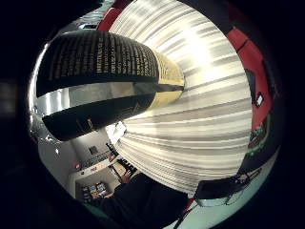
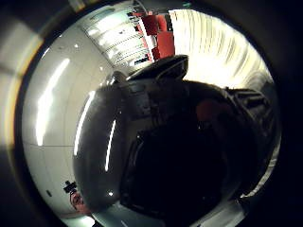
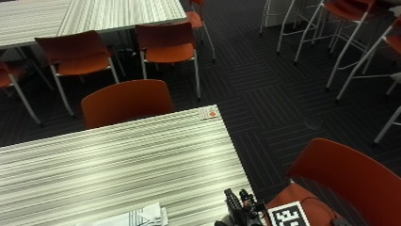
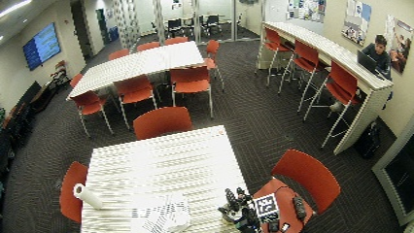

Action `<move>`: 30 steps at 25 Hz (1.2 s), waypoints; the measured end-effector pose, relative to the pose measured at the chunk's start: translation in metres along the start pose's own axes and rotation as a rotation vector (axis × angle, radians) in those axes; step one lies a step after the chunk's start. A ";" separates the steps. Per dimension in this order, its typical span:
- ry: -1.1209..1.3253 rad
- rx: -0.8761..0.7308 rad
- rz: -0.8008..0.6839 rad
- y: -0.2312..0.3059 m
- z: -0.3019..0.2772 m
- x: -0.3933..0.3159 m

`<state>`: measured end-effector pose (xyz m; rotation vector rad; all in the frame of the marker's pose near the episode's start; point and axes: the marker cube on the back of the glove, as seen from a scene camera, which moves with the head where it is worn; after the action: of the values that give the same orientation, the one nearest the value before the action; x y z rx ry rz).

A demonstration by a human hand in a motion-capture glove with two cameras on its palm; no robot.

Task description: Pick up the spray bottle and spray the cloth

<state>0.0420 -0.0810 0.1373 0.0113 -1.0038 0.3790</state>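
Black-labelled spray bottle (image 1: 100,86), fine gold print, silver band, fills the palm views. Gloved right hand (image 4: 242,213) wraps it; fingers mostly hidden. Patterned cloth (image 4: 162,216) cut off.

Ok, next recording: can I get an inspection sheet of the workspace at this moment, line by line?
Surface: striped table.
Job's things: white patterned cloth lies at the table's near edge; spray bottle, dark with a printed label, is close against the palm, over the table.
Clutter: paper towel roll lying at the table's side edge; small card at the far corner.
Grippers: gloved right hand at the table's near corner, beside the cloth; grip cannot be told.
Cables: nothing seen.
Surroundings: orange chairs, dark carpet, second table.
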 end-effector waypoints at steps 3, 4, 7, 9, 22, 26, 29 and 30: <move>-0.002 0.004 -0.002 0.002 0.002 -0.006; -0.001 0.011 -0.001 0.001 0.002 -0.006; -0.021 0.039 -0.003 -0.002 0.001 -0.004; -0.039 0.060 -0.009 -0.003 0.000 -0.004; -0.028 0.116 -0.022 -0.011 -0.004 -0.013; -0.024 0.149 -0.021 -0.012 -0.008 -0.015; -0.033 0.166 -0.013 -0.014 -0.009 -0.015; -0.035 0.171 -0.009 -0.014 -0.009 -0.015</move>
<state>0.0469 -0.0967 0.1219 0.1772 -1.0034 0.4571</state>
